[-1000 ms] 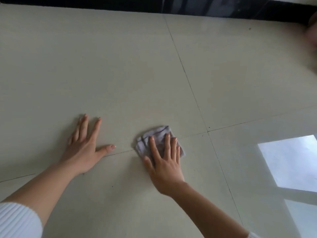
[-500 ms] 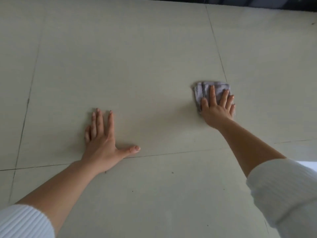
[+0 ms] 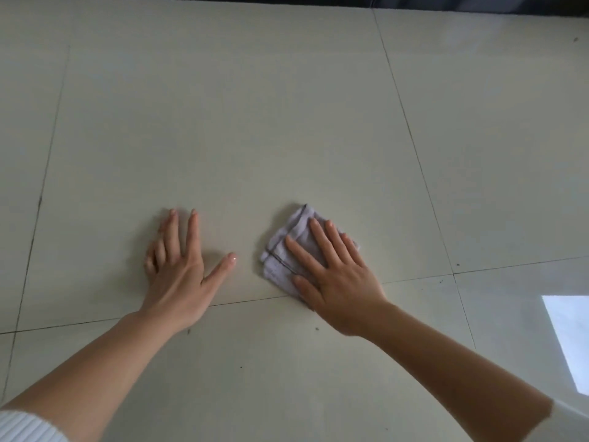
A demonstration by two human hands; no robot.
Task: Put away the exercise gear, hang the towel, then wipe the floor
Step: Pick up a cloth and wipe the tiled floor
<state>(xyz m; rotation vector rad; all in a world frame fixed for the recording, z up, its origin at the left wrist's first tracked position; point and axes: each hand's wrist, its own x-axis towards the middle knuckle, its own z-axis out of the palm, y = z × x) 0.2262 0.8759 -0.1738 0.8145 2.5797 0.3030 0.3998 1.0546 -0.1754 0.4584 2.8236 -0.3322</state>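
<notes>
A small folded grey-lilac cloth [image 3: 287,250] lies flat on the pale tiled floor [image 3: 223,122]. My right hand [image 3: 334,272] presses down on it with straight, spread fingers; the palm hides the cloth's near right part. My left hand [image 3: 178,266] rests flat on the bare tile a short way to the left of the cloth, fingers extended and thumb pointing toward it. The two hands are apart and do not touch.
Dark grout lines cross the floor, one running just below both hands. A dark skirting or wall base [image 3: 446,4] runs along the far edge. A bright window reflection [image 3: 570,342] lies on the tile at the right. Small dark specks [image 3: 317,329] dot the tiles.
My right hand has slid the cloth back from far right toward me and to the left, ending close to my left hand. My left hand stayed planted on the floor.
</notes>
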